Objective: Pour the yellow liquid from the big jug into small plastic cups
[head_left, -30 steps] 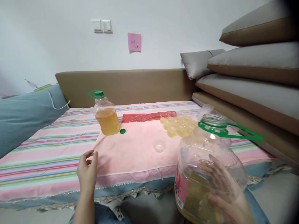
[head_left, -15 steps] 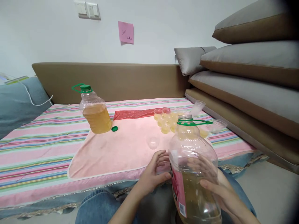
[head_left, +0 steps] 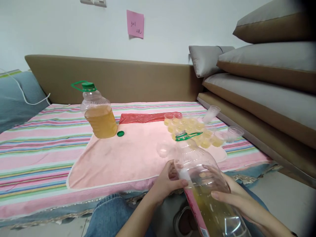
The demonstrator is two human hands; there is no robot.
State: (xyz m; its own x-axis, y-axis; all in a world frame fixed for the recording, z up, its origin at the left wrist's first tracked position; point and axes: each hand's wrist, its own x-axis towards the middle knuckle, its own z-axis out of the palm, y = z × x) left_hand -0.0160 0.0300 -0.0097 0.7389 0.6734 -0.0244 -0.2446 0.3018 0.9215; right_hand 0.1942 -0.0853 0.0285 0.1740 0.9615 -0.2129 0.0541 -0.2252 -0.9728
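Observation:
A large clear plastic bottle (head_left: 207,187) of yellow liquid leans to the left between my hands, uncapped, with a green carry loop at its neck. My left hand (head_left: 168,179) is curled against its left shoulder, thumb in front. My right hand (head_left: 229,194) wraps its right side, fingers behind and thumb in front. Just beyond the bottle's shoulder sits a clear plastic cup (head_left: 162,150) on the pink cloth (head_left: 111,161). Behind the bottle's neck several small cups (head_left: 190,123) with yellow liquid stand in rows.
A second bottle (head_left: 101,120), green-capped and partly full, stands at left beside a loose green cap (head_left: 120,133). A red plastic bag (head_left: 140,118) lies behind. Stacked clear cups (head_left: 211,114) lean at the right rear. Grey and brown cushions (head_left: 261,82) pile up at right.
The bottle has tipped to the left, its neck moving left and down toward the clear cup. My left hand has closed in against its shoulder. The head view has shifted slightly.

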